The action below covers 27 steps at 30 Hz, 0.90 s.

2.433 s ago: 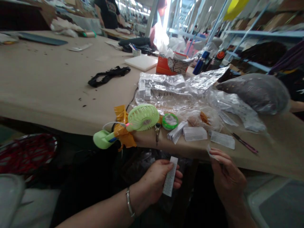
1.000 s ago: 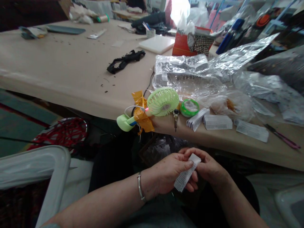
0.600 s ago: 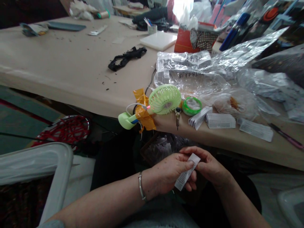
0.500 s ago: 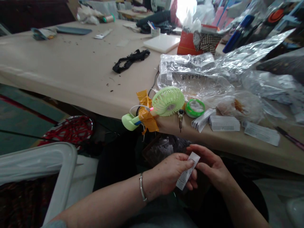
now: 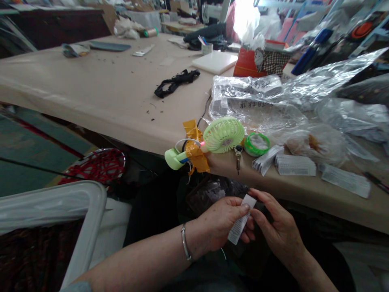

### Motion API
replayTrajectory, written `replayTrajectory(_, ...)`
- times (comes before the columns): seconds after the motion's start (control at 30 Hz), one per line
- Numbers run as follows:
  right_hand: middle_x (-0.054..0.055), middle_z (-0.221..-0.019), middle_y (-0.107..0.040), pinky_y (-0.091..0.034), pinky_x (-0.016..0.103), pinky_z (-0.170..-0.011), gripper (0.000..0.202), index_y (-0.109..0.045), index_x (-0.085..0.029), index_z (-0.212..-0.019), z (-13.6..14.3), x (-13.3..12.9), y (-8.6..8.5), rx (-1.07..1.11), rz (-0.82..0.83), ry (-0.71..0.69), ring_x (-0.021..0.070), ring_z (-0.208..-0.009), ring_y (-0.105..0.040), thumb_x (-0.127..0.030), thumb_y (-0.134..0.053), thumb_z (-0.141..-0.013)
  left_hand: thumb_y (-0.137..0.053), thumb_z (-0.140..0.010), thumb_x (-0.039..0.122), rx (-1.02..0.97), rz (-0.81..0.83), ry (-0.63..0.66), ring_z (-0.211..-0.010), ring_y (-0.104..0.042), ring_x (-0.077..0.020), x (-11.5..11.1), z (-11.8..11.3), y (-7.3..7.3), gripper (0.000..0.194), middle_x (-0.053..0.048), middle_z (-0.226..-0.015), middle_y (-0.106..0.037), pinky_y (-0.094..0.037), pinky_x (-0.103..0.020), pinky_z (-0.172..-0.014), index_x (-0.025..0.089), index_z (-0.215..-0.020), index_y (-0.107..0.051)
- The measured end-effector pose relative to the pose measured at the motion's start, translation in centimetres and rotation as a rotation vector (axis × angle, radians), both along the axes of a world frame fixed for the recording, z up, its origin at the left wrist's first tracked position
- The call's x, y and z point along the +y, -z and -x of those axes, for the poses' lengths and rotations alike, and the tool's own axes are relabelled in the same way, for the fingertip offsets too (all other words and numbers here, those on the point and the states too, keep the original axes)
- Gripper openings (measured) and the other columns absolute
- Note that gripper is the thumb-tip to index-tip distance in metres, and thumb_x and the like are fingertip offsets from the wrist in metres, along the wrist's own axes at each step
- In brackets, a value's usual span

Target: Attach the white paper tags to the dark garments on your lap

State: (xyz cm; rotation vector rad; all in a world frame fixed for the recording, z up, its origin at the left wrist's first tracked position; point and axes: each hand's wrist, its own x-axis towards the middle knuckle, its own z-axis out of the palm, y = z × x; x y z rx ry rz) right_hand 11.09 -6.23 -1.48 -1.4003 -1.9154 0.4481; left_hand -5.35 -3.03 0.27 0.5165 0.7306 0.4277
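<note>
Presently, one printed slip [image 5: 238, 231], near centre, was pinched in your left hand [image 5: 219, 223]; your right hand [image 5: 281, 229], fingers parted, stood just right: seemingly a handling step, calling for light fingertips.

I've got one view, head-worn, facing forward and down. Left hand [image 5: 221, 222] and right hand [image 5: 281, 227] sit near, low in frame; worktable [image 5: 115, 89] runs away beyond.

Glare [image 5: 247, 18] bleaches the top; below is dim.
</note>
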Motion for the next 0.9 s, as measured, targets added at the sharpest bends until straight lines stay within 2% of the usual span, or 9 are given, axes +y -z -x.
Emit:
replayTrajectory(0.1, 0.008, -0.113, -0.068, -0.055, 0.031, -0.087, 0.033, -0.059, -0.024, -0.121, 0.1, 0.0, 0.2, 0.032, 0.029, -0.011, 0.0208, -0.103, -0.066, -0.031, -0.055, -0.089, -0.064, -0.075, 0.042, 0.004, -0.013, -0.017, -0.047, -0.054, -0.0088, 0.0, 0.2, 0.0, 0.03, 0.001, -0.06, -0.053, -0.041, -0.019, -0.046, 0.013, -0.076, -0.058)
replayTrajectory(0.23, 0.006, -0.107, -0.07, -0.055, 0.03, -0.084, 0.037, -0.056, -0.024, -0.125, 0.3, 0.2, 0.2, 0.195, 0.16, 0.084, 0.0193, -0.095, -0.068, -0.034, -0.055, -0.089, -0.063, -0.076, 0.045, 0.005, -0.029, -0.039, -0.048, -0.054, -0.0096, 0.0, 0.5, -0.1, 0.031, 0.001, -0.06, -0.053, -0.04, -0.02, -0.045, 0.014, -0.077, -0.057)
replayTrajectory(0.4, 0.002, -0.083, -0.069, -0.055, 0.023, -0.066, 0.022, -0.065, -0.021, -0.096, 1.1, 1.2, 0.1, 0.508, 0.389, 0.115, 0.0156, -0.074, -0.066, -0.039, -0.062, -0.084, -0.061, -0.076, 0.046, 0.039, -0.09, -0.079, -0.047, -0.052, -0.0091, 0.2, 0.6, -0.4, 0.031, 0.001, -0.059, -0.053, -0.04, -0.019, -0.045, 0.015, -0.078, -0.056)
replayTrajectory(0.5, 0.0, -0.07, -0.064, -0.051, 0.022, -0.058, 0.022, -0.064, -0.019, -0.081, 1.6, 1.9, 0.3, 0.663, 0.496, 0.109, 0.0129, -0.062, -0.06, -0.041, -0.065, -0.081, -0.059, -0.075, 0.045, 0.078, -0.139, -0.109, -0.047, -0.051, -0.0089, 0.3, 0.6, -0.4, 0.031, 0.001, -0.059, -0.053, -0.039, -0.02, -0.045, 0.015, -0.077, -0.056)
replayTrajectory(0.6, -0.001, -0.066, -0.062, -0.048, 0.022, -0.054, 0.024, -0.062, -0.018, -0.076, 1.8, 2.5, 0.6, 0.764, 0.569, 0.113, 0.0113, -0.056, -0.056, -0.041, -0.068, -0.079, -0.059, -0.076, 0.045, 0.112, -0.189, -0.125, -0.049, -0.05, -0.0091, 0.3, 0.6, -0.2, 0.031, 0.001, -0.059, -0.053, -0.039, -0.021, -0.047, 0.015, -0.072, -0.054)
replayTrajectory(0.73, 0.0, -0.067, -0.062, -0.048, 0.022, -0.058, 0.025, -0.063, -0.017, -0.071, 2.3, 3.1, 0.1, 0.763, 0.531, 0.113, 0.0115, -0.059, -0.056, -0.041, -0.07, -0.076, -0.052, -0.082, 0.044, 0.18, -0.299, -0.134, -0.052, -0.049, -0.0099, 0.6, 0.9, 0.0, 0.032, 0.0, -0.059, -0.053, -0.039, -0.023, -0.052, 0.016, -0.067, -0.053)
replayTrajectory(0.9, 0.0, -0.073, -0.063, -0.047, 0.02, -0.057, 0.02, -0.064, -0.019, -0.073, 3.1, 4.0, -0.8, 0.677, 0.448, 0.099, 0.0115, -0.062, -0.056, -0.038, -0.066, -0.079, -0.053, -0.083, 0.028, 0.299, -0.598, -0.235, -0.068, -0.051, -0.0118, 1.7, 1.5, 0.2, 0.02, 0.0, -0.069, -0.058, -0.04, -0.024, -0.066, 0.014, -0.073, -0.062)
